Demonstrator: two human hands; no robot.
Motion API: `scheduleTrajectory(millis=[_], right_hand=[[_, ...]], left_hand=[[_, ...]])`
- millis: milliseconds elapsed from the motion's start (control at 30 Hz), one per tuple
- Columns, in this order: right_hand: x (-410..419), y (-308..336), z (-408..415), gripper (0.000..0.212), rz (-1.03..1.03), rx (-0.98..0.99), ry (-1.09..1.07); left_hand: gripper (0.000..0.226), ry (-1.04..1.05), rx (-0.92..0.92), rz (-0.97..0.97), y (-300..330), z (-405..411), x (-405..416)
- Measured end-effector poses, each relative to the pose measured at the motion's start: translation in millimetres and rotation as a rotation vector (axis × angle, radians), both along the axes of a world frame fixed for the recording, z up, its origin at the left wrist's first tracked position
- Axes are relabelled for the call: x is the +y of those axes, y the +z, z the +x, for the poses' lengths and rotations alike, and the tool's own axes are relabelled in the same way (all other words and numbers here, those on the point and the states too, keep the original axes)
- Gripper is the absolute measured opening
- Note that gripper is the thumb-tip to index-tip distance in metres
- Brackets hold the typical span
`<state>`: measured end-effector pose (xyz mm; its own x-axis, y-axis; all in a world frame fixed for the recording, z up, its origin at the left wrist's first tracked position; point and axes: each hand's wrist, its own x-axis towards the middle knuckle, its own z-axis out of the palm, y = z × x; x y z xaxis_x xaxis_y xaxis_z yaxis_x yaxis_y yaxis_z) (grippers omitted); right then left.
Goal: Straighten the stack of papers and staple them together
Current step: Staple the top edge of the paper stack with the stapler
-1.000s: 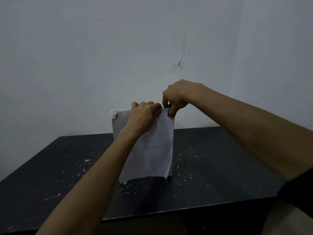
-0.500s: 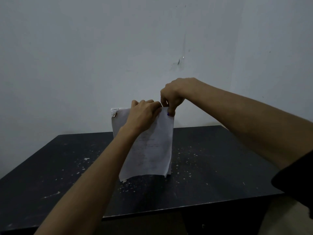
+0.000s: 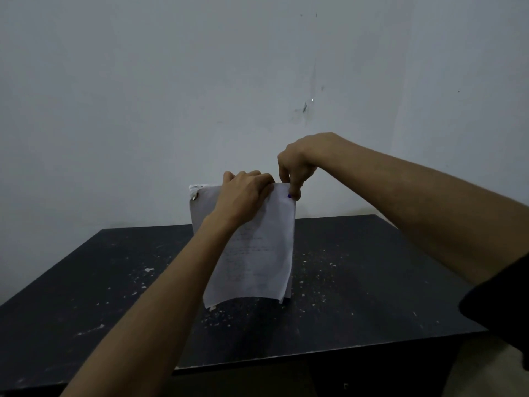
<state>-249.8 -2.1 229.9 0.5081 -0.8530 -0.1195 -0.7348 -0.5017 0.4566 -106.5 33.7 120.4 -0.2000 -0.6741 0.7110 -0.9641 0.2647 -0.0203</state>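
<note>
- Two bare forearms reach forward over the dark, speckled worktop.
- Stack of papers stands upright, its bottom edge at the worktop.
- Left hand grips the stack's top edge.
- Right hand pinches the top right corner around something small and blue.
- White wall behind.

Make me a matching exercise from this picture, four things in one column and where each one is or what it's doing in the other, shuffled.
Things:
1. left hand
2. right hand
3. white sheets of paper
4. black speckled tabletop

States:
A. held upright, bottom edge at the tabletop
B. pinches the papers' top right corner
C. grips the papers' top edge near the middle
D. lies under the papers

Pairs: 1-C, 2-B, 3-A, 4-D
</note>
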Motion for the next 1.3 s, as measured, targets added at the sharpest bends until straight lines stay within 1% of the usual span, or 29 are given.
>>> scheduleTrajectory(millis=[100,333,500,567,700,867,1067,1300], right_hand=[[1,-1,2,0.04,-0.041,0.026,0.012],[3,3,6,0.038,-0.004,0.034,0.03],[7,4,11,0.043,-0.027,0.068,0.022],[7,4,12,0.04,-0.016,0.087,0.012],[7,3,14,0.026,-0.037,0.1,0.011],[8,3,16,0.027,-0.045,0.109,0.001],[9,3,17,0.024,-0.058,0.116,0.0],[9,4,20,0.023,0.017,0.103,-0.028]], left_hand=[[0.032,-0.007,-0.001,0.001,0,1,-1],[0.032,-0.032,-0.003,0.025,2,1,0],[0.031,-0.031,-0.013,0.026,3,1,0],[0.031,-0.034,-0.009,0.029,3,2,1],[0.03,-0.038,-0.007,0.021,4,2,1],[0.031,-0.032,-0.001,0.028,4,0,1],[0.031,-0.045,0.01,0.042,6,0,3],[0.032,-0.055,0.018,0.035,5,0,3]])
